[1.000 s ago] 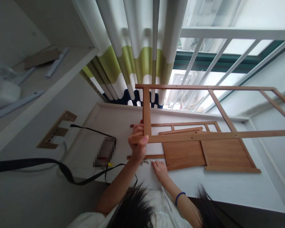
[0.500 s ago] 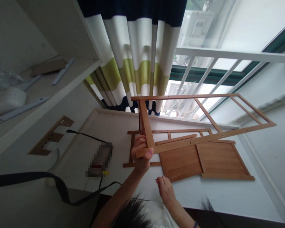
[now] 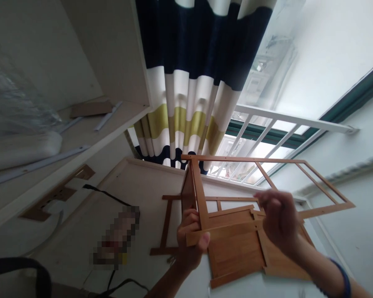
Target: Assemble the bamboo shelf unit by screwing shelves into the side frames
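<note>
Left fingers (image 3: 190, 218) pinch a wooden frame (image 3: 230, 230) above white tabletop (image 3: 144, 186) near striped curtains (image 3: 180, 120), right fingers (image 3: 276, 203) curled, hold unclear.

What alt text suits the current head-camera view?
The left hand grips one end of a wooden frame; the blurred right hand is in front of it. Wooden panels lie below on a white surface; a striped curtain hangs behind.

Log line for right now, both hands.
left hand: grips frame corner | right hand: in front of frame, blurred, contents unclear | panels: on white surface
</note>
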### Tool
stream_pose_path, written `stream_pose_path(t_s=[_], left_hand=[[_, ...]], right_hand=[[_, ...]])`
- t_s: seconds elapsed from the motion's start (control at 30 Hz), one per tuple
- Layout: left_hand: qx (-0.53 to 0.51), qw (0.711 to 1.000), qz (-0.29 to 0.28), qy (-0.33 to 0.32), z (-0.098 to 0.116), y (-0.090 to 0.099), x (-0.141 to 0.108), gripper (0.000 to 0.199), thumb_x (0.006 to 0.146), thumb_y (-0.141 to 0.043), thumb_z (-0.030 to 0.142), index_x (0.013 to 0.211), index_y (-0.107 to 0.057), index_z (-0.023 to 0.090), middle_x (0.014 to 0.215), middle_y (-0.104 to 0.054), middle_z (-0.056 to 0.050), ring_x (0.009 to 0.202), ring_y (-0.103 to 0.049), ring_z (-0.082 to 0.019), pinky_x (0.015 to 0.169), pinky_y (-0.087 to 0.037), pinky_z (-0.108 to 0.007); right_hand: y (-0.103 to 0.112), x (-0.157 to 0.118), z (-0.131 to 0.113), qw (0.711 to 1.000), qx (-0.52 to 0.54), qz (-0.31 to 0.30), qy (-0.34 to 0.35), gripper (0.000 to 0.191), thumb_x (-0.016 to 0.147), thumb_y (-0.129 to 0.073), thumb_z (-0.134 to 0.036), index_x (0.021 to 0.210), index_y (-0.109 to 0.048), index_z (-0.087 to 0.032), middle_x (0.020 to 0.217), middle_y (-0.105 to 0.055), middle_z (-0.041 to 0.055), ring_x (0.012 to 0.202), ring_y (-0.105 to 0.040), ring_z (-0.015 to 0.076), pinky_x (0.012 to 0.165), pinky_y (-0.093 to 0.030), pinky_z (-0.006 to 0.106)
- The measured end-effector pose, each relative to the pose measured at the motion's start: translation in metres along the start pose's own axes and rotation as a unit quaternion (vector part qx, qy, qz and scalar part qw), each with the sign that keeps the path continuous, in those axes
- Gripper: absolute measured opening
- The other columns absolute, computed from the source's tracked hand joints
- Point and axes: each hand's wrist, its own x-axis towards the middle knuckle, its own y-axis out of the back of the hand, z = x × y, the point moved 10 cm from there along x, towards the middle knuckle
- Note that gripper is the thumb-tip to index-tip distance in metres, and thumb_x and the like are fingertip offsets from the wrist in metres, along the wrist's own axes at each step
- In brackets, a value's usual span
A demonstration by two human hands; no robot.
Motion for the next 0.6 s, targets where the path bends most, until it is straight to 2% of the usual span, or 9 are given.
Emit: stream_pose_path(t_s=[0.07,0.13,0.2,0.3,0.37,0.47,0.53,0.6], left_hand=[[-0.006,1.000,-0.003,-0.005,0.004,-0.002,-0.002,0.021,0.065,-0.052,0.026,0.046,-0.045,0.019,0.053,-0.045,-0.002,0.074,-0.048,-0.020,0.071,-0.044,-0.036],[-0.016,1.000,0.002,-0.012,0.004,-0.003,-0.004,0.021,0.065,-0.052,0.028,0.047,-0.044,0.019,0.052,-0.045,-0.001,0.072,-0.048,-0.019,0.073,-0.044,-0.037],[-0.025,0.999,0.019,-0.026,0.002,-0.001,-0.007,0.023,0.065,-0.050,0.032,0.047,-0.043,0.019,0.052,-0.044,-0.001,0.070,-0.048,-0.019,0.076,-0.043,-0.039],[-0.030,0.998,0.013,-0.061,-0.003,0.000,-0.010,0.029,0.069,-0.047,0.038,0.047,-0.043,0.019,0.050,-0.043,-0.001,0.068,-0.048,-0.018,0.077,-0.044,-0.040],[-0.037,0.995,-0.016,-0.088,-0.007,-0.002,-0.014,0.034,0.073,-0.046,0.043,0.049,-0.047,0.019,0.050,-0.044,-0.001,0.067,-0.050,-0.017,0.078,-0.045,-0.039],[-0.058,0.991,-0.054,-0.106,-0.016,-0.001,-0.019,0.039,0.078,-0.046,0.045,0.051,-0.054,0.020,0.052,-0.050,-0.002,0.068,-0.052,-0.017,0.082,-0.046,-0.037],[-0.098,0.991,-0.065,-0.064,-0.029,0.003,-0.019,0.036,0.078,-0.050,0.041,0.050,-0.057,0.020,0.053,-0.054,-0.002,0.069,-0.054,-0.016,0.080,-0.048,-0.033],[-0.149,0.987,-0.056,0.011,-0.044,0.012,-0.015,0.028,0.073,-0.059,0.038,0.051,-0.060,0.021,0.053,-0.056,-0.003,0.068,-0.056,-0.017,0.074,-0.050,-0.031]], right_hand=[[-0.036,0.061,0.017,0.997,-0.031,-0.071,0.004,0.020,0.093,-0.027,-0.034,0.086,-0.038,-0.019,0.063,-0.045,-0.0008,0.053,-0.045,0.0090,0.049,-0.033,0.021],[-0.083,0.102,0.038,0.990,-0.068,-0.127,-0.007,0.021,0.092,-0.027,-0.035,0.084,-0.037,-0.018,0.060,-0.046,-0.0013,0.049,-0.041,0.0087,0.047,-0.027,0.021],[-0.128,0.122,0.058,0.978,-0.101,-0.180,-0.029,0.019,0.092,-0.028,-0.031,0.081,-0.037,-0.018,0.056,-0.045,-0.0026,0.045,-0.037,0.0076,0.046,-0.024,0.021],[-0.173,0.119,0.077,0.957,-0.135,-0.251,-0.058,0.020,0.092,-0.026,-0.028,0.081,-0.039,-0.016,0.051,-0.039,-0.0058,0.040,-0.031,0.0062,0.044,-0.022,0.020],[-0.186,0.108,0.078,0.942,-0.154,-0.289,-0.066,0.020,0.092,-0.026,-0.029,0.083,-0.039,-0.016,0.049,-0.036,-0.0066,0.039,-0.028,0.0066,0.043,-0.021,0.020],[-0.188,0.098,0.077,0.924,-0.184,-0.325,-0.078,0.018,0.091,-0.025,-0.030,0.085,-0.037,-0.018,0.048,-0.036,-0.0051,0.040,-0.027,0.0091,0.044,-0.017,0.022],[-0.188,0.096,0.080,0.914,-0.200,-0.340,-0.093,0.019,0.091,-0.023,-0.030,0.087,-0.036,-0.018,0.049,-0.038,-0.0033,0.041,-0.030,0.0108,0.044,-0.017,0.023],[-0.188,0.096,0.086,0.907,-0.209,-0.349,-0.109,0.020,0.090,-0.020,-0.031,0.087,-0.035,-0.018,0.051,-0.042,-0.0015,0.042,-0.033,0.0121,0.045,-0.018,0.024]])
